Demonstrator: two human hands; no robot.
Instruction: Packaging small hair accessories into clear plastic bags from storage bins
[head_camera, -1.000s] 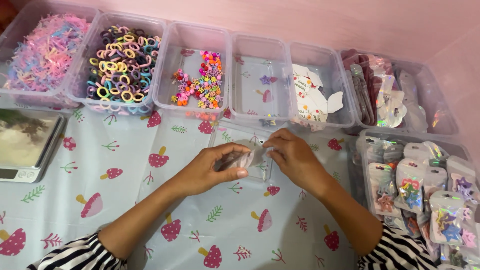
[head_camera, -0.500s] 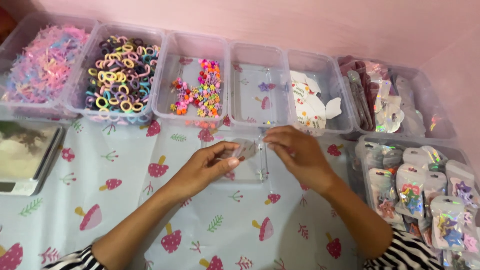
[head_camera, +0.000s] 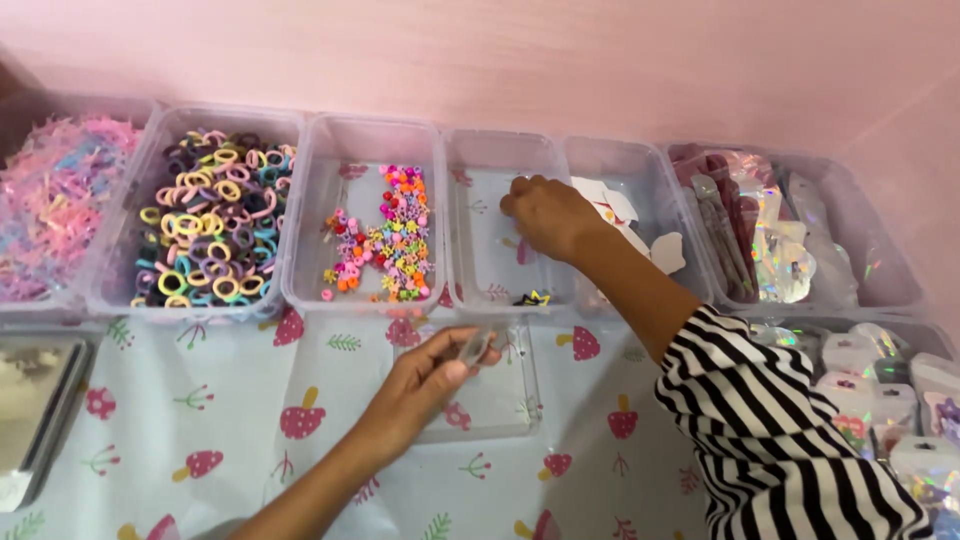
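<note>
inside the clear bin (head_camera: 470, 190) right hand (head_camera: 540, 212) reaches; left hand (head_camera: 432, 385) pinches pouch (head_camera: 478, 345).

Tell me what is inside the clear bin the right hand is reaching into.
The clear bin shows a small dark star clip with yellow near its front wall. The right hand covers whatever lies beneath it.

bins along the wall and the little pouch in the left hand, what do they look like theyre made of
The bins look like clear, slightly frosted rigid plastic: the contents and the printed tablecloth show through their walls. The small pouch pinched in the left hand seems to be thin, glossy transparent film, probably plastic; it is partly hidden by the fingers.
</note>
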